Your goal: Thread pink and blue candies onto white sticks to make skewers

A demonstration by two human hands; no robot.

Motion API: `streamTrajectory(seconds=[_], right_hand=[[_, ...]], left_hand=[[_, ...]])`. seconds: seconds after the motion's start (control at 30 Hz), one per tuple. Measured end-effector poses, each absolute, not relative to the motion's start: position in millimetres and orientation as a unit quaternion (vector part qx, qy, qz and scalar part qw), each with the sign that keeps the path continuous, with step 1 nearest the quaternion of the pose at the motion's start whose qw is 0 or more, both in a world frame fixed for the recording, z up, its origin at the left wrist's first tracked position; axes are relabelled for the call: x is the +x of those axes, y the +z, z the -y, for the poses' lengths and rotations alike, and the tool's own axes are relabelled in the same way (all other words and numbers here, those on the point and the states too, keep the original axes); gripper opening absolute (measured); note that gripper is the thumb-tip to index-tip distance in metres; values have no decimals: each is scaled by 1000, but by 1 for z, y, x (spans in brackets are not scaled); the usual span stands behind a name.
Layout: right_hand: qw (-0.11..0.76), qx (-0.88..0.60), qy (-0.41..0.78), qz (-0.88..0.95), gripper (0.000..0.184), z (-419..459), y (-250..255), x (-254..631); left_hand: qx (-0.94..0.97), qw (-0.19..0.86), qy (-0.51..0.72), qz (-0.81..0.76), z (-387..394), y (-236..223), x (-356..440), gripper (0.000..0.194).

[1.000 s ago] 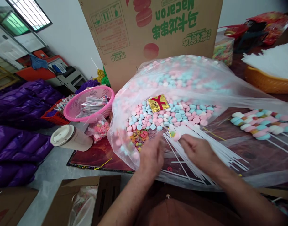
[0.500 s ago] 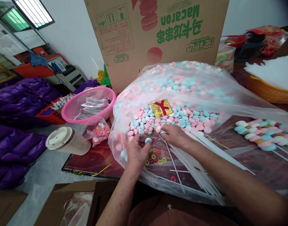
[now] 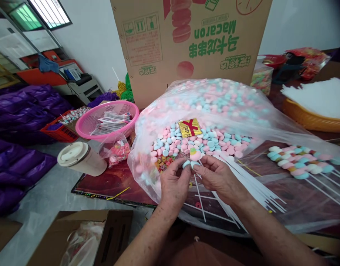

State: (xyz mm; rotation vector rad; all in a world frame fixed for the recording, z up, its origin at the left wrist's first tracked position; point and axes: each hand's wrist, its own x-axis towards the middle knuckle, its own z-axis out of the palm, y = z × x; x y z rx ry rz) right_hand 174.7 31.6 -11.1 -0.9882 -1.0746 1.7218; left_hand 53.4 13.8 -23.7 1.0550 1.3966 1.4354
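My left hand [image 3: 172,184] pinches a pale blue candy [image 3: 186,163] between thumb and fingers. Close against it, my right hand [image 3: 218,177] grips a candy skewer [image 3: 196,155] with pink, yellow-green and blue pieces showing; its stick is mostly hidden by the fingers. Both hands meet just in front of a heap of pink, blue and white candies [image 3: 211,144] spilling from a large clear plastic bag [image 3: 219,98]. Small ring candies [image 3: 162,162] lie left of the fingers. To the right is a bundle of white sticks [image 3: 250,181]. A gold packet [image 3: 189,128] rests on the heap.
Filled candy skewers [image 3: 300,160] lie at the right. On the left stand a pink basket [image 3: 85,131] of flat packets, a lidded cup [image 3: 83,162] and a small candy bag [image 3: 118,152]. A large cardboard box [image 3: 158,81] rises behind; an orange basket [image 3: 311,114] holds white sticks.
My right hand has drawn back from the candy heap and now holds a candy skewer. My left hand has moved right, bringing its blue candy up to the skewer.
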Motion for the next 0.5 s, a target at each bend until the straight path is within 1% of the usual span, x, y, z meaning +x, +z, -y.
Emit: streamTrajectory(seconds=[0.13,0.27,0.43,0.5], right_hand=[[430,-400,694,417,28,-27,-9,183],[415,-409,690,430,25,-21,-15,179],[453,-458,555,525,22,-14,-18,169],[449,-458,541,544,23,-12,-16,167]], left_hand=[[358,491,582,-541,-14,-21,53,27],[344,520,584,-520,-13,-23,58,30],[322,530,597,-509,-11,-28,62,29],[333,507,603,-518,-11,-30,63,27]])
